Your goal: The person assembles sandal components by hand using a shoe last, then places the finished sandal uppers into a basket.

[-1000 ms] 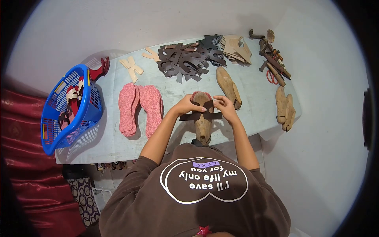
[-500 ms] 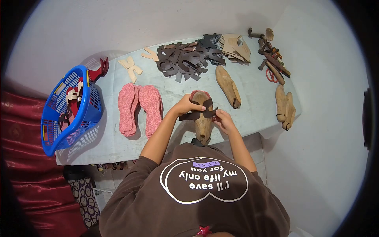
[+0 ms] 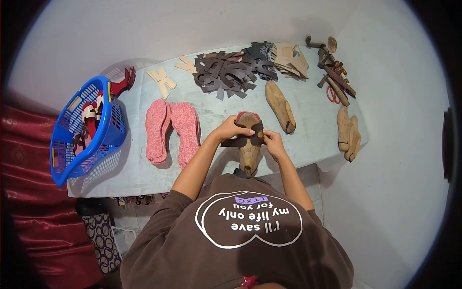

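Note:
A wooden shoe last [image 3: 249,158] lies sole-side away from the table, its narrow end toward my body. Across its wide part is a dark brown upper strap piece [image 3: 234,142], with one end sticking out on the left. A pink patterned insole edge [image 3: 240,114] shows at the far end of the last. My left hand [image 3: 228,130] is closed around the last's left side, thumb pressing the strap on top. On the right side, the fingers of my right hand [image 3: 273,143] pinch the strap's other end against the last. What lies beneath the last is hidden.
Pink insoles [image 3: 185,130] lie in stacks to the left, beside a blue basket [image 3: 103,139] holding sandals. Dark cut straps [image 3: 224,72] and beige pieces [image 3: 290,60] are heaped at the back. Another last [image 3: 280,106], paired lasts [image 3: 347,132] and hand tools [image 3: 337,79] sit rightward.
My right hand has moved in against the last, and the right strap end that stuck out is now drawn close to its side. My left hand keeps its hold.

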Tool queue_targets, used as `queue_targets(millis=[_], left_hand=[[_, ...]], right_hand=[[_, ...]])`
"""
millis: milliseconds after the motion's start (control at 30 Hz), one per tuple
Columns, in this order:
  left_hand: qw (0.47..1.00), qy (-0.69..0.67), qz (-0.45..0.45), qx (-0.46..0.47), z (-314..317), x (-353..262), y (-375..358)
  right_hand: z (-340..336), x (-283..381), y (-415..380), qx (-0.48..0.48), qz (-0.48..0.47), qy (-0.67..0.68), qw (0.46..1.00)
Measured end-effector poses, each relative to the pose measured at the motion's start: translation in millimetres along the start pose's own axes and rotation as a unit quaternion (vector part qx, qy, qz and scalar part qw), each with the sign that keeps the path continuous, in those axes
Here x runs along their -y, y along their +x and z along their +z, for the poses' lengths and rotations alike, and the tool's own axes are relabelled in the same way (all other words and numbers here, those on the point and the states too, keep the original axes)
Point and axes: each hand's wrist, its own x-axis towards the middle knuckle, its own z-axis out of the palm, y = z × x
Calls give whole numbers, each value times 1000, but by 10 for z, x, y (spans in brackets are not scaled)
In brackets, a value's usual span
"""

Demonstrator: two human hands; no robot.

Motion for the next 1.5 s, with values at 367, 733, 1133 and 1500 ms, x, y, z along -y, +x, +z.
queue_targets(millis=[367, 733, 1133, 1500], left_hand=[[995, -17, 92, 25, 46, 92, 99], [991, -8, 120, -59, 15, 209, -20], [997, -17, 47, -64, -71, 393, -25], [998, -47, 28, -23, -88, 334, -30]], right_hand=[[-42, 736, -126, 103, -89, -81, 987], [-183, 743, 106, 193, -19, -146, 970], [-243, 688, 184, 210, 0, -136, 968], [-299, 715, 198, 234, 3, -112, 966]])
